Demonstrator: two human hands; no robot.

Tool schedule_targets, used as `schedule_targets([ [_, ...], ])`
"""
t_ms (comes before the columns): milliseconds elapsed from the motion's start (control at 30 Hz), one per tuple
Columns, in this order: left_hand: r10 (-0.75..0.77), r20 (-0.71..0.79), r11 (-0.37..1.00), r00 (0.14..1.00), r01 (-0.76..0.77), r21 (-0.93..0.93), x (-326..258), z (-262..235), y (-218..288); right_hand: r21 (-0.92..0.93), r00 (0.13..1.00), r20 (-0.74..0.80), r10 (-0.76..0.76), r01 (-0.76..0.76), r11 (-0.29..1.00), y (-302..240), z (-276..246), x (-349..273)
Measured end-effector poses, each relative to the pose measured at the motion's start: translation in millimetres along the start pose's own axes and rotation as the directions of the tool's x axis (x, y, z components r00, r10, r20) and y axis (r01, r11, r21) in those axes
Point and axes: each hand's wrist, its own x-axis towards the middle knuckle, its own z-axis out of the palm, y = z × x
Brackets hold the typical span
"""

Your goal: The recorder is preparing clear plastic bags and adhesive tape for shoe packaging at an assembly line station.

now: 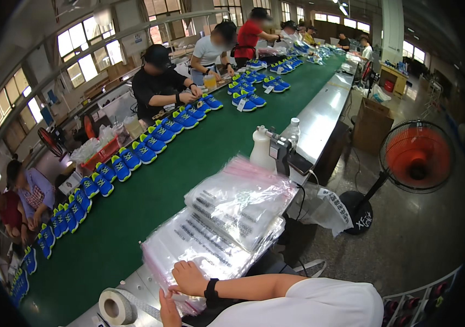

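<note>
Here, rests the right hand (190,279), with bent fingers and a black wristband (211,289), on the near end of a lower stack of clear plastic bags (170,245). Holds the left hand (170,309) just nearer, with fingers close by the right thumb at the near left edge of the plastic. Cannot tell a pinch from a mere touch, for either hand. Has an upper stack of pink-edged bags (243,196) farther right, overlapping the lower one, beside the green belt (123,229). Has a white roll (127,308) near left, on the metal worktop (322,120); farther off, a white bottle (262,151). Faces, across the belt, a long row of blue shoes (145,152) and a person in black (159,90). Has an orange fan (417,155) far right.
</note>
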Motion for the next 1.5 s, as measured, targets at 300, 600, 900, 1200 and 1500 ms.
schedule_targets([
  [300,0.110,0.108,0.986,0.988,-0.122,0.114,-11,9,-17,-0.039,0.997,0.060,-0.051,0.053,0.998,20,6,-3],
  [600,-0.064,-0.051,0.752,0.997,0.015,-0.659,59,4,51,0.395,0.989,0.090,0.114,-0.141,0.908,33,-37,-3],
  [900,-0.446,0.371,0.070,0.815,0.445,-0.893,110,50,16,0.630,0.978,0.110,0.175,-0.205,0.749,68,-73,4],
  [1200,-0.240,0.574,0.327,0.783,0.622,-0.712,121,38,6,0.366,0.973,0.148,-0.176,0.112,0.924,27,-90,-13],
  [1500,-0.378,-0.164,0.624,0.911,0.120,-0.772,-25,-27,26,0.214,0.958,0.279,-0.062,0.001,0.977,35,-60,1],
])
